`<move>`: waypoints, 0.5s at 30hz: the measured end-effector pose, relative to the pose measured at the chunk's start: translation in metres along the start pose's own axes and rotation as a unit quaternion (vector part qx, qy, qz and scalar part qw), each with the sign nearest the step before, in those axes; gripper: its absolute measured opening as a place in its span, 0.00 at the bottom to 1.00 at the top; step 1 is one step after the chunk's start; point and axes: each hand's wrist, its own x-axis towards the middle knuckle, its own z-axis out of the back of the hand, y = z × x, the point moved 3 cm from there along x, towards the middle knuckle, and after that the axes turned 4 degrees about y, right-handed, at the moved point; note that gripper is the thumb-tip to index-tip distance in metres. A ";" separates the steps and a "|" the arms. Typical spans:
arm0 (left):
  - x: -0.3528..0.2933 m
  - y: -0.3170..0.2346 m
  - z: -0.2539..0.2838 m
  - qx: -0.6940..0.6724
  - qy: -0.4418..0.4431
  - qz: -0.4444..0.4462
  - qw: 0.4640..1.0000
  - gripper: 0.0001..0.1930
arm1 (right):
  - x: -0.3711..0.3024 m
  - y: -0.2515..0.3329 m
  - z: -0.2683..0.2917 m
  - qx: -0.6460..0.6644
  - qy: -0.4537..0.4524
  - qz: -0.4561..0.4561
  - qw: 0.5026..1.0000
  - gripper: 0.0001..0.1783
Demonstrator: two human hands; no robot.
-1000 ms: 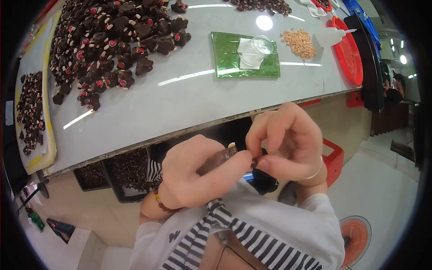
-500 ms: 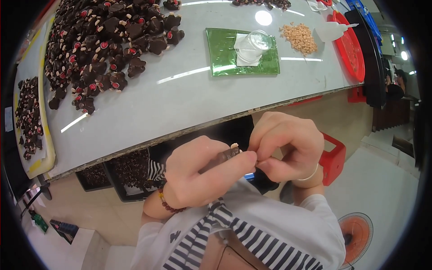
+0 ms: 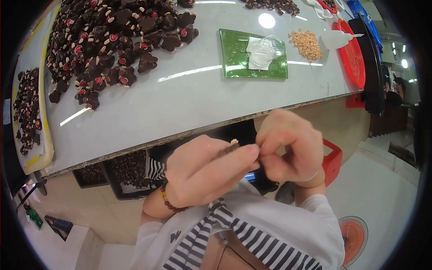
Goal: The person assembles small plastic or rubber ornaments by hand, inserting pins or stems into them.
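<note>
My left hand (image 3: 202,168) is closed around a small dark brown moulded piece (image 3: 230,148) with a pale tip, mostly hidden by the fingers. Against its fingertips, my right hand (image 3: 290,146) is pinched shut; whatever lies between its thumb and forefinger is too small to make out. Both hands are held in front of my chest, just off the table's near edge. On the table beyond lies a green tray (image 3: 228,56) bearing white paper and a clear round dish (image 3: 262,53). Small pale tan pieces (image 3: 307,44) are heaped to its right.
A large pile of dark brown pieces with red and pale parts (image 3: 121,49) covers the table's left. At the right are a white squeeze bottle (image 3: 334,39) and a red tray (image 3: 352,67). Dark bins (image 3: 127,195) sit below the table; a red stool (image 3: 332,164) and fan (image 3: 353,238) stand right.
The view has shifted slightly, moving the table things a little to the right. Less of the brown piece shows between my left fingers; my right hand has turned slightly, still against it.
</note>
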 end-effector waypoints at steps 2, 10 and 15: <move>0.002 0.002 0.002 -0.036 -0.004 0.064 0.997 0.15 | 0.002 -0.004 0.012 -0.060 -0.086 -0.015 0.994 0.09; -0.008 0.005 0.007 -0.473 -0.049 0.248 0.844 0.15 | 0.017 -0.054 0.052 -0.140 -0.185 -0.120 0.965 0.02; -0.013 0.013 0.010 -0.551 -0.048 0.230 0.801 0.15 | 0.019 -0.054 0.050 -0.152 -0.178 -0.124 0.964 0.01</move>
